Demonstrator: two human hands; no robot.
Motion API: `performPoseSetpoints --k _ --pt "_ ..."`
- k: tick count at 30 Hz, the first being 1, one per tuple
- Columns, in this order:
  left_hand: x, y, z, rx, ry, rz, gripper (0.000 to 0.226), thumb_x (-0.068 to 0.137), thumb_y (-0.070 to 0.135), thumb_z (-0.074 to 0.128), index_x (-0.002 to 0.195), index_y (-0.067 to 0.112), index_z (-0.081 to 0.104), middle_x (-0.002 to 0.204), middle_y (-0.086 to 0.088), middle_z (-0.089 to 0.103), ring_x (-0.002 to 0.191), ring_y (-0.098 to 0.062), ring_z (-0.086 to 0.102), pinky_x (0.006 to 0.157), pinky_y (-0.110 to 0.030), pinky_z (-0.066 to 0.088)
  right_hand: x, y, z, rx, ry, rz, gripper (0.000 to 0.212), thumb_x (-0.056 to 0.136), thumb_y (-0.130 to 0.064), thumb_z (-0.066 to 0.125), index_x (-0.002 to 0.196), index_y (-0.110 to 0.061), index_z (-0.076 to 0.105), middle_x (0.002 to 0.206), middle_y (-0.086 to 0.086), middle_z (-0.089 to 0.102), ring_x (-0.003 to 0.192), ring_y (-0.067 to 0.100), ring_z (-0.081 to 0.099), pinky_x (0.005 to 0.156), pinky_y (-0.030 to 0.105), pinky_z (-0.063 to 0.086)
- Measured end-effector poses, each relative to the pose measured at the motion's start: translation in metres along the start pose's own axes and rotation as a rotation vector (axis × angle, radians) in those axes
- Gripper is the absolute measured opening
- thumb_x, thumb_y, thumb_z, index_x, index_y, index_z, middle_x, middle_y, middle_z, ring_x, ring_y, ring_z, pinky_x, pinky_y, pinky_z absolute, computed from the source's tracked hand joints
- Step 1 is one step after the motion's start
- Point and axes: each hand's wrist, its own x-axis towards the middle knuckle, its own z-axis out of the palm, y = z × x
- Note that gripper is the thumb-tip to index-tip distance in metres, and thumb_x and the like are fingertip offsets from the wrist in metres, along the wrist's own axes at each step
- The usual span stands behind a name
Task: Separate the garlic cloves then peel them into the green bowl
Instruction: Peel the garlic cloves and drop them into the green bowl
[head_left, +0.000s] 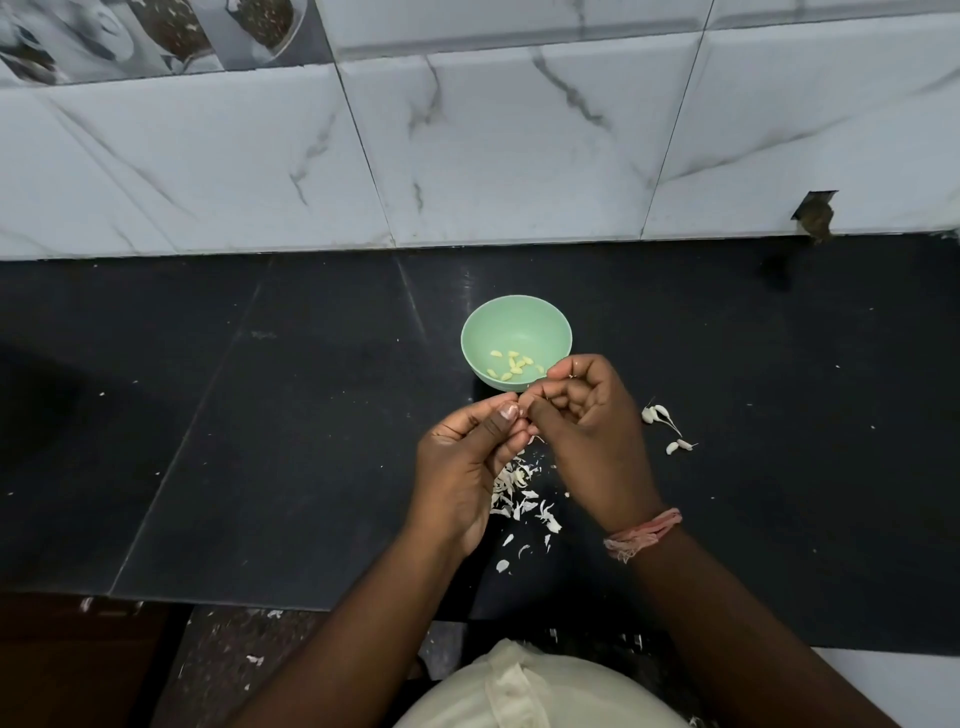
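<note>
A small green bowl (498, 322) stands on the black counter and holds several peeled yellowish cloves (514, 364). Just in front of it my left hand (467, 467) and my right hand (587, 421) meet fingertip to fingertip, both pinching one small garlic clove (523, 415) that is mostly hidden by the fingers. A few unpeeled white cloves (655, 414) with thin stems lie on the counter to the right of my right hand. A heap of white garlic skins (519, 493) lies under and between my hands.
The black counter (260, 441) runs back to a white marble-tiled wall (519, 156). Its front edge (218, 603) is near my body, with skin scraps on the floor below. A brown clump (815, 221) sits at the wall's base on the right.
</note>
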Motion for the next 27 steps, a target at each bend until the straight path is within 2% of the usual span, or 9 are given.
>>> performPoseSetpoints --k 4,7,12,15,17,19,21,24,27 --pt "0.000 -0.001 -0.001 -0.046 -0.004 -0.040 0.023 0.088 0.001 0.066 0.108 -0.010 0.068 0.089 -0.021 0.072 0.078 -0.022 0.070 0.074 -0.023 0.061 0.003 0.003 0.003 0.268 0.016 0.156 0.026 0.091 0.011 0.065 0.105 -0.007 0.053 0.084 0.010 0.072 0.070 0.017 0.067 0.065 0.029 0.057" --pt "0.000 -0.001 -0.001 -0.053 0.007 -0.065 0.019 0.092 0.001 0.064 0.109 -0.008 0.068 0.089 -0.021 0.071 0.082 -0.025 0.069 0.077 -0.023 0.061 0.003 0.005 0.002 0.384 0.042 0.234 0.027 0.091 0.013 0.063 0.111 -0.003 0.055 0.087 0.013 0.072 0.071 0.018 0.067 0.066 0.028 0.056" --pt "0.002 0.000 -0.003 -0.026 0.000 -0.071 0.020 0.093 0.004 0.065 0.110 -0.007 0.070 0.095 -0.025 0.069 0.092 -0.031 0.064 0.077 -0.024 0.061 0.003 0.007 -0.002 0.323 0.016 0.217 0.020 0.096 0.012 0.056 0.111 -0.001 0.059 0.090 0.015 0.074 0.075 0.020 0.069 0.069 0.029 0.057" --pt "0.000 0.001 -0.003 -0.020 -0.020 -0.081 0.023 0.095 0.005 0.062 0.113 -0.009 0.068 0.093 -0.022 0.070 0.089 -0.028 0.066 0.079 -0.024 0.060 0.004 0.007 -0.003 0.324 0.026 0.237 0.019 0.096 0.013 0.055 0.108 0.000 0.059 0.085 0.011 0.074 0.071 0.017 0.068 0.065 0.028 0.056" --pt "0.000 0.001 -0.003 -0.024 -0.027 -0.075 0.025 0.095 0.004 0.060 0.115 -0.010 0.067 0.094 -0.021 0.071 0.085 -0.023 0.067 0.078 -0.024 0.060 0.005 0.006 -0.005 0.341 0.022 0.250 0.019 0.096 0.014 0.053 0.108 0.001 0.059 0.087 0.014 0.073 0.072 0.018 0.069 0.064 0.027 0.057" --pt "0.001 0.002 -0.003 -0.024 -0.030 -0.060 0.028 0.091 0.003 0.063 0.116 -0.010 0.067 0.098 -0.021 0.072 0.084 -0.021 0.069 0.078 -0.023 0.061 0.006 0.006 -0.006 0.345 0.007 0.247 0.019 0.098 0.014 0.049 0.108 0.002 0.059 0.090 0.019 0.072 0.076 0.021 0.069 0.065 0.028 0.058" --pt "0.003 0.001 -0.005 -0.005 -0.027 -0.042 0.036 0.084 0.004 0.069 0.117 -0.010 0.066 0.103 -0.024 0.072 0.089 -0.025 0.069 0.078 -0.023 0.060 0.006 0.006 -0.007 0.308 -0.005 0.225 0.018 0.098 0.013 0.047 0.107 0.002 0.059 0.090 0.019 0.072 0.077 0.023 0.068 0.067 0.030 0.058" --pt "0.004 -0.001 -0.005 0.064 -0.019 -0.004 0.041 0.079 0.004 0.074 0.117 -0.011 0.066 0.110 -0.031 0.070 0.097 -0.038 0.068 0.082 -0.028 0.061 0.007 0.006 -0.007 0.215 -0.028 0.189 0.013 0.096 0.007 0.059 0.107 0.001 0.060 0.086 0.013 0.075 0.072 0.023 0.069 0.070 0.034 0.060" --pt "0.004 -0.001 -0.004 0.122 -0.015 0.038 0.031 0.079 -0.001 0.075 0.109 -0.009 0.069 0.098 -0.027 0.073 0.086 -0.034 0.073 0.079 -0.030 0.061 0.007 0.006 -0.007 0.141 -0.040 0.181 0.019 0.091 0.002 0.070 0.108 0.003 0.060 0.088 0.017 0.076 0.064 0.024 0.070 0.070 0.037 0.062"
